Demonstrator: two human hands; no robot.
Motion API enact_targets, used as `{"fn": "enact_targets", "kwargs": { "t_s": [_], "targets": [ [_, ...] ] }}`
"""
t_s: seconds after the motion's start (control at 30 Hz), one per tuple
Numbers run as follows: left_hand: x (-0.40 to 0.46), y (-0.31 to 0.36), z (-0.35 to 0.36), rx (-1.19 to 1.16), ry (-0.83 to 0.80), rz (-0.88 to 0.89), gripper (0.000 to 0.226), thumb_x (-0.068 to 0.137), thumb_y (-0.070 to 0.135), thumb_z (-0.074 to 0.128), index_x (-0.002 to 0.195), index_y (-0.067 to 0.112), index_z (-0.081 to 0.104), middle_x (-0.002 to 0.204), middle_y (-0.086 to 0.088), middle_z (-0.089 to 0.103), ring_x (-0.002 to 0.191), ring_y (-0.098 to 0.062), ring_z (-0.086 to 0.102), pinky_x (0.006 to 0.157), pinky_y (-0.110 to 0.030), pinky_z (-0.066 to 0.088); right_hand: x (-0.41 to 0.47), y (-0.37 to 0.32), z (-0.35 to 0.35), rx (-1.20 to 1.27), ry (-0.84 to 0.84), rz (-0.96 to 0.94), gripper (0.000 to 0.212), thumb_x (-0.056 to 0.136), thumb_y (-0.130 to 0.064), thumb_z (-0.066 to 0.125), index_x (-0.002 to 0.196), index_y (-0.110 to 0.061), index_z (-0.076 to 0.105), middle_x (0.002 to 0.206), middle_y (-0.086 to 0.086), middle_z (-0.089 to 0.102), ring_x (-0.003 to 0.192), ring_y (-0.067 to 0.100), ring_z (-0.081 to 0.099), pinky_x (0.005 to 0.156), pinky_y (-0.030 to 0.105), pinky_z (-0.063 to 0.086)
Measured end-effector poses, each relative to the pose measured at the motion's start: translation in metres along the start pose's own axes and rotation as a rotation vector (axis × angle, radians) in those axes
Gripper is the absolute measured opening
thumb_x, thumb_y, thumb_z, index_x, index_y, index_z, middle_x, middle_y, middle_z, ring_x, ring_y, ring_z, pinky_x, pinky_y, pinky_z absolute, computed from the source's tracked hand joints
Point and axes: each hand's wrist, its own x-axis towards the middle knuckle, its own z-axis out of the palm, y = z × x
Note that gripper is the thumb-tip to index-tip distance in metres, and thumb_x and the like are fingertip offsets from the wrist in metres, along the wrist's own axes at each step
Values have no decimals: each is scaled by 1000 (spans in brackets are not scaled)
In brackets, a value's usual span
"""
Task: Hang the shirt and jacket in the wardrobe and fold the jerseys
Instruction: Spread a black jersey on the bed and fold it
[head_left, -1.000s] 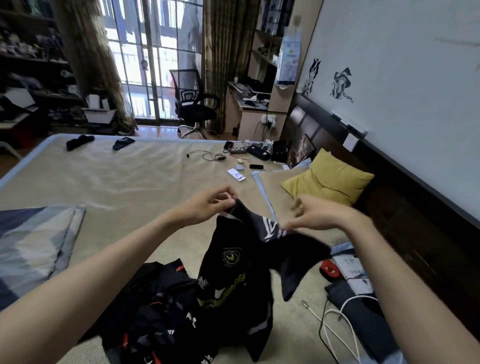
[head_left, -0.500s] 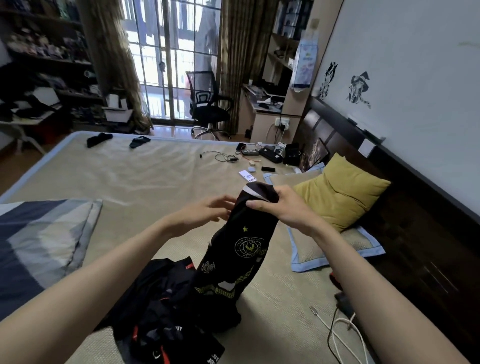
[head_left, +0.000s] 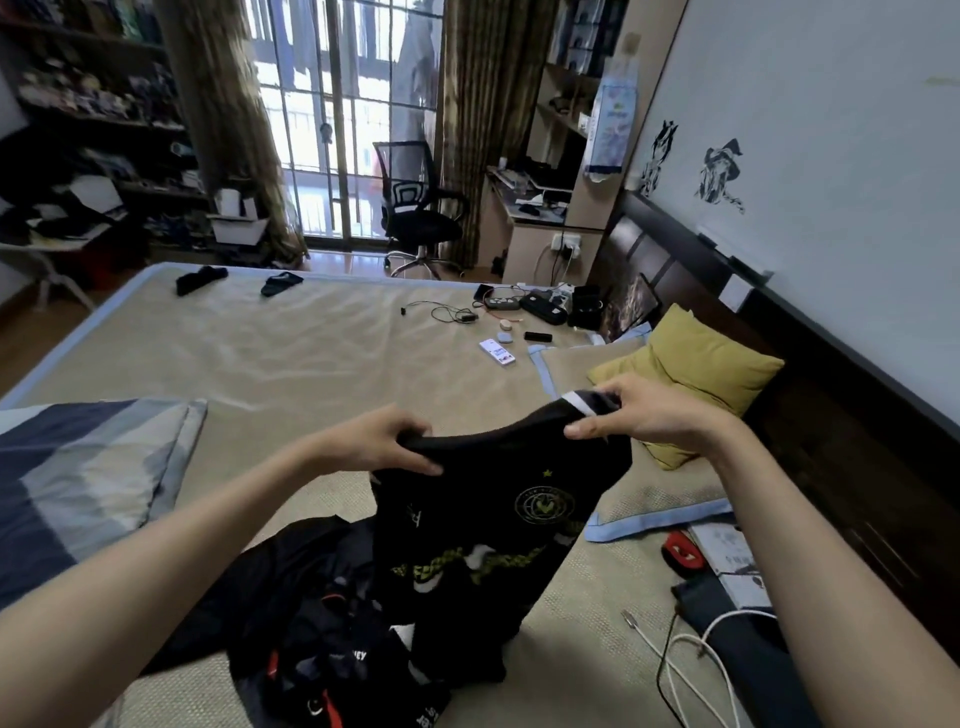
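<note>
Left hand (head_left: 382, 446) gripping top edge of black jersey (head_left: 483, 525), fingers curled over cloth. Right hand (head_left: 644, 413) pinching same edge at white-trimmed corner, at 3 o'clock from left hand. Jersey hanging spread between hands above bed (head_left: 291, 358), crest and yellow print facing camera, lower hem touching pile (head_left: 322, 639) of dark clothes at 7 o'clock. Yellow pillow (head_left: 711, 364) lying at 2 o'clock from right hand. White cable (head_left: 685, 660) trailing on bed at 5 o'clock.

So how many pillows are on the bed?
2: a yellow pillow by the headboard, leaning on a tan pillow with blue trim. The jersey may hide more.
</note>
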Motion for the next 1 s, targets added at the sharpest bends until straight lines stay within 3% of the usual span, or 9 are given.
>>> {"fn": "enact_targets", "kwargs": {
  "t_s": [0.13,0.2,0.27,0.43,0.57,0.67,0.77,0.9,1.0],
  "targets": [
    [-2,37,-17,42,44,116,27,82,11,81,77,17,55,62,13,56,59,-4,49,54,-20,37,4,5,17,-87,-203,89,34,81,-32,86,106,-12,76,101,0,75,100,20,70,91,34,52],
    [0,56,-20,50,36,174,29,83,1,78,78,16,53,62,15,55,59,0,47,55,-17,36,11,-3,40,50,-190,20,43,83,-32,85,122,-19,70,122,-4,73,117,12,67,109,35,48],
    [4,71,-18,67,16,212,30,82,-2,76,79,16,53,62,15,54,58,1,46,55,-15,35,20,-14,65,214,-167,-82,50,87,-30,81,133,-20,64,133,-5,68,126,8,62,114,35,44],
    [6,85,-21,176,27,253,24,79,8,80,81,14,56,65,12,53,61,-2,46,56,-21,36,28,-31,97,338,-172,-186,32,93,-25,74,116,-3,68,101,-4,66,101,8,63,94,30,47],
    [-1,85,-33,315,65,235,28,80,24,83,79,24,56,67,15,55,61,-3,47,55,-18,34,25,-28,93,184,-259,-119,48,87,-56,72,98,-10,74,90,-4,67,90,10,66,88,30,46],
    [-10,83,-44,386,55,178,29,78,40,84,75,34,55,67,18,55,60,-3,49,54,-18,35,26,-17,88,8,-241,-8,67,80,-81,60,59,-18,56,65,-9,51,63,7,53,73,26,40],
    [-19,79,-56,409,59,123,32,74,57,78,73,32,59,64,13,55,58,-3,48,54,-21,34,22,-8,82,-110,-279,109,60,86,-83,47,62,-33,70,75,-19,68,83,1,65,93,25,47],
    [-33,60,-69,497,111,1,54,73,74,65,66,20,61,58,9,51,55,-6,47,54,-25,34,8,-10,67,-252,-179,121,52,100,-69,34,66,-34,50,72,-21,51,73,-5,49,72,14,36],
    [-41,46,-68,565,120,-58,68,73,85,55,62,18,59,61,6,53,61,-15,52,60,-38,41,11,-10,54,-468,55,101,56,101,-70,22,60,-35,34,68,-7,42,82,23,51,82,38,46]
  ]
}}
